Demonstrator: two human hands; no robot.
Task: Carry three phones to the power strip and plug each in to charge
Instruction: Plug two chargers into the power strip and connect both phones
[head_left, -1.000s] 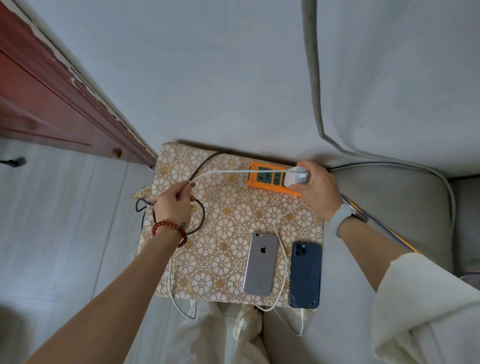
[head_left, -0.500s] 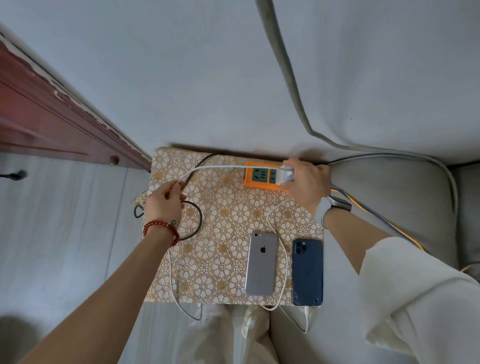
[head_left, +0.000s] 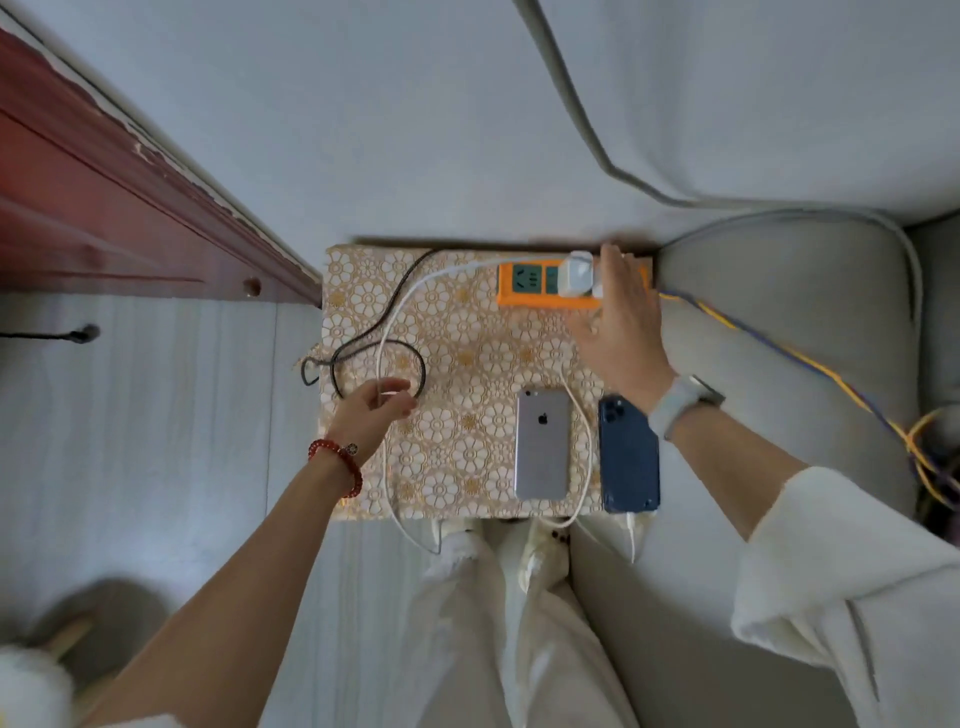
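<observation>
An Apple logo shows on the silver phone (head_left: 543, 443), lying face down beside the blue phone (head_left: 628, 457) at the desk's (head_left: 467, 353) near right edge, long axes running near to far. The white charger (head_left: 576, 274) sits in the orange power strip (head_left: 530, 286) at the far right corner. The right hand (head_left: 621, 332) hovers open there; the left hand (head_left: 376, 410) pinches the white cable (head_left: 387, 332).

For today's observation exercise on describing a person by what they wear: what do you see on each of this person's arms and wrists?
The left hand has a bare forearm and a bracelet of round red beads with a small silvery charm at the wrist. The right hand has a pale grey watch band with a dark-faced watch on the wrist, and a loose cream-white sleeve pushed up the forearm.
</observation>
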